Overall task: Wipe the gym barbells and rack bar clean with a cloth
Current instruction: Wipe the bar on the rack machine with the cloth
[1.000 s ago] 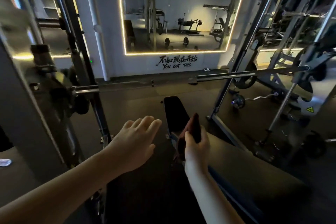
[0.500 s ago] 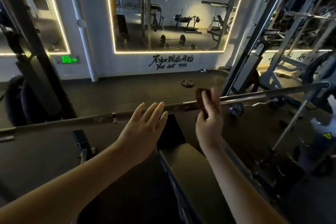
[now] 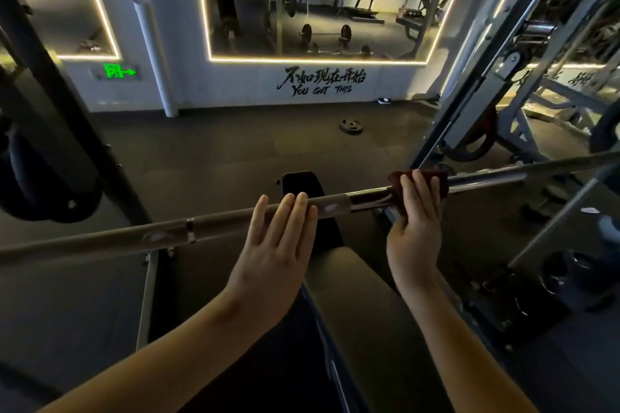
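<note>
Right hand (image 3: 414, 231) moved further right along bar (image 3: 218, 228), fingers wrapped over dark red cloth (image 3: 440, 185) on bar, 2 o'clock from left hand (image 3: 278, 245), left fingers straight, resting on bar.

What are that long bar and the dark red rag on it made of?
The bar looks like metal, likely steel: silvery, smooth, with bright glints. The rag under the right hand seems soft fabric, bunched over the bar; weave too dim to tell.
</note>
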